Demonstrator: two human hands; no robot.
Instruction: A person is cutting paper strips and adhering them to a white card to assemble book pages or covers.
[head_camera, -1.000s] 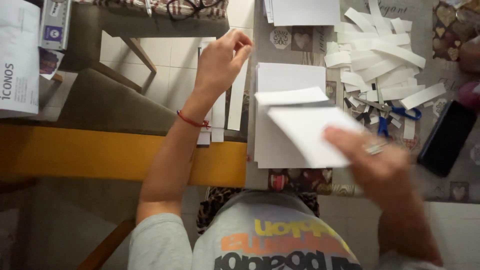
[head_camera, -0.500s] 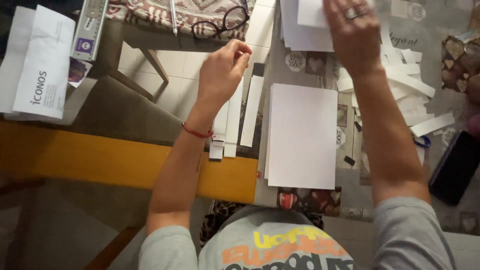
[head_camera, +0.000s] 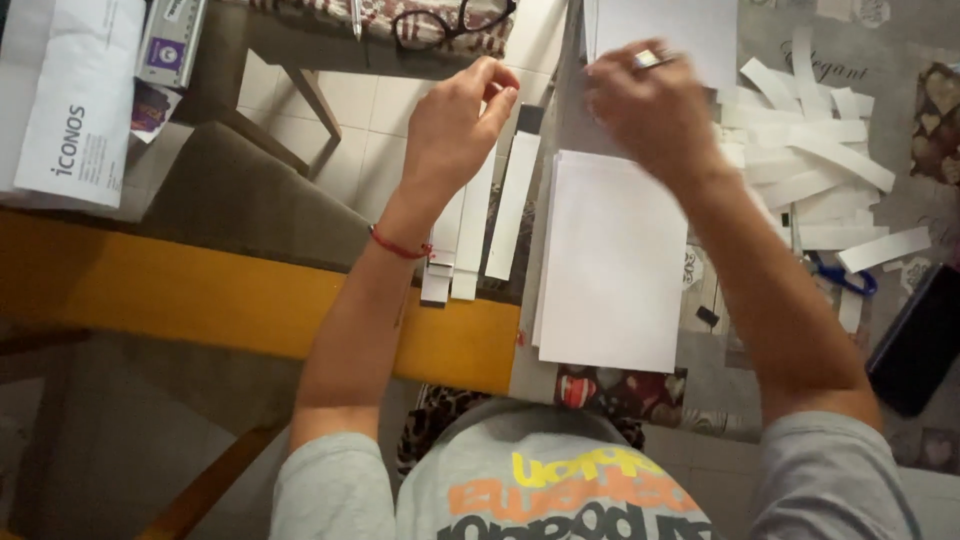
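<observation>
Two hands up: right hand (head_camera: 650, 110) moved from sheet stack (head_camera: 615, 260) to 12 o'clock, grip unclear; left hand (head_camera: 455, 125) pinches paper strip (head_camera: 512, 205).

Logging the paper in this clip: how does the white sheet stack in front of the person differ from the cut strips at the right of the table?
The white sheet stack is whole, wide sheets squared into one neat block; the cut strips are narrow and long. The stack lies straight, while the strips lie crisscrossed in a loose heap. The right hand hovers just beyond the stack, apart from the strips. Both are plain white paper.
</observation>
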